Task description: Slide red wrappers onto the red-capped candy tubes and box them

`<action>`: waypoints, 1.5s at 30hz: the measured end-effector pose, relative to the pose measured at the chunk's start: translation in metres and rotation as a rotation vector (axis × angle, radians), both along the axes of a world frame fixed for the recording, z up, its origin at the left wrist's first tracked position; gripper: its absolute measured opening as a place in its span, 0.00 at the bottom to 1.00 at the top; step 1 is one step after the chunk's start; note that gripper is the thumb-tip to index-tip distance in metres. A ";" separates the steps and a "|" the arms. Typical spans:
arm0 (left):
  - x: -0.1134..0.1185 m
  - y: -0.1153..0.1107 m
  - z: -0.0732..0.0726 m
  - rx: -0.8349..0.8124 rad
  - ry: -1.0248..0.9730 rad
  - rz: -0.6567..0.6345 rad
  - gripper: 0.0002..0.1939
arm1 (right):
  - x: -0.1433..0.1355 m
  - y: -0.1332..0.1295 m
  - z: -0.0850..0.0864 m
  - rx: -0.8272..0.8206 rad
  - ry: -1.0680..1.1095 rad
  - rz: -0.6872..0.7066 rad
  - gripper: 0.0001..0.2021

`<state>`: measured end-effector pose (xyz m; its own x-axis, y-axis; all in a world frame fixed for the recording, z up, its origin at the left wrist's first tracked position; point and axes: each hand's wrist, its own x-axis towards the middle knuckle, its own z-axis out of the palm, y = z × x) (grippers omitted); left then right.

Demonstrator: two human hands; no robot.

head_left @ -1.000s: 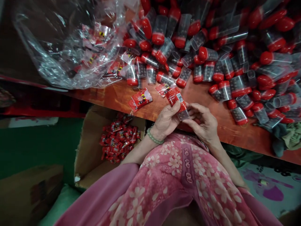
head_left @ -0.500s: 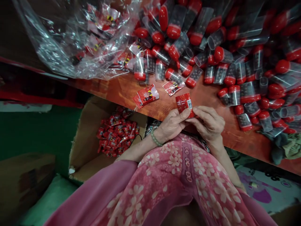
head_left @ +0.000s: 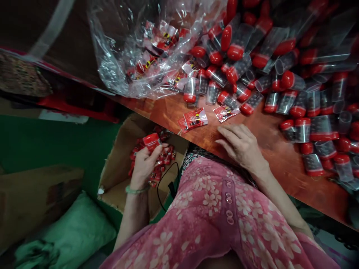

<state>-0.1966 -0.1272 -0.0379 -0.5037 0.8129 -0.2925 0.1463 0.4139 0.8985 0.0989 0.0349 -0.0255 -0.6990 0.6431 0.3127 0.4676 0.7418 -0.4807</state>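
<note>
My left hand (head_left: 142, 166), with a green bracelet at the wrist, grips a small red packet (head_left: 152, 141) between thumb and fingers. It is above a cardboard box (head_left: 113, 158) that holds a heap of similar red packets (head_left: 155, 175). My right hand (head_left: 243, 147) rests at the table's near edge, fingers loosely stretched and apart, with nothing in it. Just beyond those fingertips lies a red and white printed packet (head_left: 225, 113). Further left on the table, a couple of overlapping red packets (head_left: 195, 118) lie flat.
A clear plastic bag (head_left: 112, 71) with more printed packets lies on the reddish table (head_left: 157, 110). Many clear tubes with red caps and dark contents (head_left: 286, 102) are piled across the back and right. A pale green sack (head_left: 78, 224) stands on the floor at lower left.
My left hand has moved left and away from the right hand, carrying the red packet from the table edge to over the box. My right hand has let go of that packet.
</note>
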 end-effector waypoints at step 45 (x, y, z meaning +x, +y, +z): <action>0.135 0.140 -0.021 0.375 1.006 -0.813 0.23 | 0.013 0.040 -0.014 0.072 -0.437 -0.019 0.21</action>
